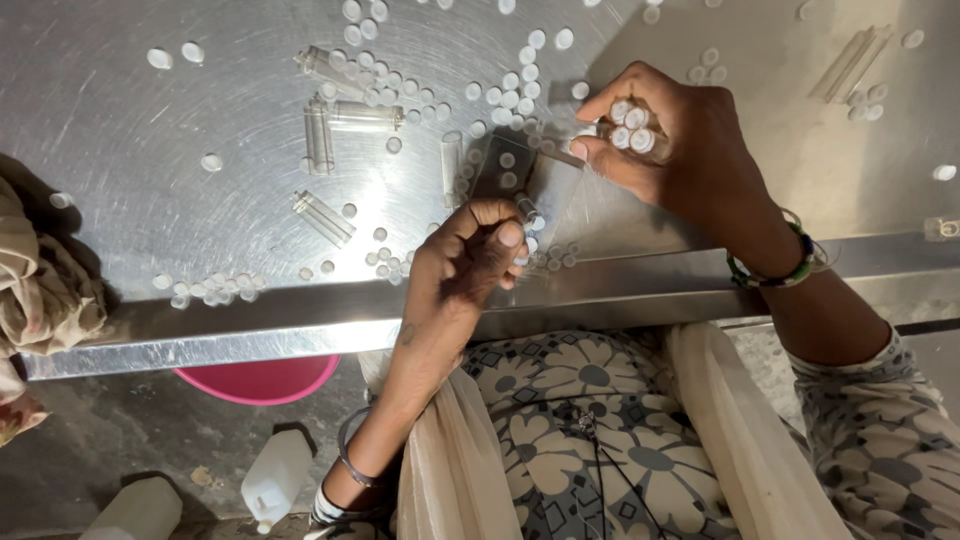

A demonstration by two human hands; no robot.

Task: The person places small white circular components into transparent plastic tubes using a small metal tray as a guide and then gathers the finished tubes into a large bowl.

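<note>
- Nearest, below the metal edge, a pink bowl (258, 378) and two white plastic bottles (272, 478) sit on the floor, with a bundle of cloth (38, 290) at the far left.
- The left hand (462, 262) rests at the near rim of the steel surface (120, 150), its grip closed: thumb and forefinger are pinched on one small clear tube (527, 212), just past the rim.
- That small clear tube looks light, stiff and smooth, probably brittle or slippery if squeezed hard. I judge the barrel's middle the safest place to hold it, as the fingers do now. Its long axis runs diagonally, with the exposed end pointing up and right toward the other hand.
- Farther on, the right hand (672, 140) is curled shut around a bunch of capped tubes (630, 128). Their round white ends face left and slightly toward the camera, so their long axes run back into the palm.
- Between the hands lies a clear plastic sheet or bag (545, 180), flat on the steel.
- Beyond, loose white caps (510, 95) are scattered widely, light and likely to roll or skid on the polished metal.
- Among them lie several empty clear tubes (320, 135) at mixed angles, some upright in the frame, others slanted.
</note>
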